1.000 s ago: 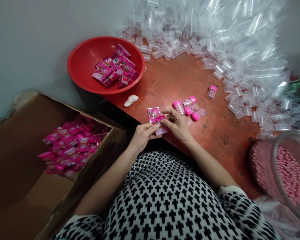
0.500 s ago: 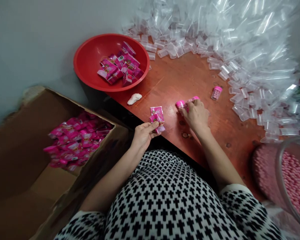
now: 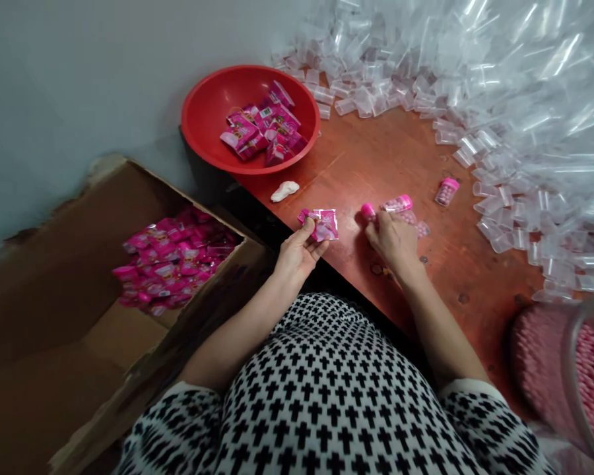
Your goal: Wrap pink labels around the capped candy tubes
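Note:
My left hand [image 3: 297, 256] pinches pink printed packets [image 3: 326, 225] between thumb and fingers, over the table's near edge. To its right, my right hand [image 3: 395, 243] is closed around a small clear tube with a pink cap [image 3: 367, 211], mostly hidden by the fingers. Just beyond the knuckles lies another pink-capped tube [image 3: 398, 203]. Pink beads show inside a further tube [image 3: 418, 228] beside the hand. Farther right, one bead-filled tube with a pink cap [image 3: 447, 192] lies apart on the table.
A red bowl [image 3: 198, 125] with pink packets stands at the table's back left, near a white lump [image 3: 284, 191]. Left below, a cardboard box [image 3: 109, 330] holds many pink packs. Clear empty tubes [image 3: 499, 224] heap up at right, above a tub of pink beads [image 3: 544, 363].
The view has shifted left. My left hand has raised and turned the packets, which now point sideways to the right. My right hand has curled more over the tubes, staying low at the table.

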`<state>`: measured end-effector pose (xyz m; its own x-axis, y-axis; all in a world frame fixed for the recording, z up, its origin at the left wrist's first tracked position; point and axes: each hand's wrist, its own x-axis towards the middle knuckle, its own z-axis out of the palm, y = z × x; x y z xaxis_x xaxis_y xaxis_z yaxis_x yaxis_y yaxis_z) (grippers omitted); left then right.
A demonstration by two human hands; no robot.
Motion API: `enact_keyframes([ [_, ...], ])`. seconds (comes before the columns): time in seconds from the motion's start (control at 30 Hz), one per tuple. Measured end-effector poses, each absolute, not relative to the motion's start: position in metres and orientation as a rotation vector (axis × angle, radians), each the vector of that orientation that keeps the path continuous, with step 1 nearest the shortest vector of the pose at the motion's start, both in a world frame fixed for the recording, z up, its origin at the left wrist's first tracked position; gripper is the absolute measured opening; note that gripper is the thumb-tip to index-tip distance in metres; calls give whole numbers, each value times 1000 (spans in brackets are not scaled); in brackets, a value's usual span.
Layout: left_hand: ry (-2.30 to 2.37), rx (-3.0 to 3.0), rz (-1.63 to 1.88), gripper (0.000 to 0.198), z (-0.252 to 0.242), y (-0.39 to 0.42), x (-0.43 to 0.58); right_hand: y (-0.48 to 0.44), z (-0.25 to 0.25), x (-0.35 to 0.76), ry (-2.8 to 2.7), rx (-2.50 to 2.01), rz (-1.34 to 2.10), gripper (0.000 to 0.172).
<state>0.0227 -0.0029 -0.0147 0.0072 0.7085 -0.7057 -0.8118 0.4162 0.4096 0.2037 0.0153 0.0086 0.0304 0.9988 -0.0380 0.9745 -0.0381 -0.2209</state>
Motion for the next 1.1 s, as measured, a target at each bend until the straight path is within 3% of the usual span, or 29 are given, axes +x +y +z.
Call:
enact_keyframes([
  [0.17, 965, -158, 1245, 19, -13, 0, 25, -20, 11, 187, -1431, -1529, 1235, 31],
  [0.23, 950, -156, 1263, 19, -14, 0, 26, -35, 12, 175, -1242, -1379, 1423, 32],
  [1.1, 829, 262, 1218, 35, -3, 7, 38, -37, -6, 160, -1182, -1311, 1413, 31],
])
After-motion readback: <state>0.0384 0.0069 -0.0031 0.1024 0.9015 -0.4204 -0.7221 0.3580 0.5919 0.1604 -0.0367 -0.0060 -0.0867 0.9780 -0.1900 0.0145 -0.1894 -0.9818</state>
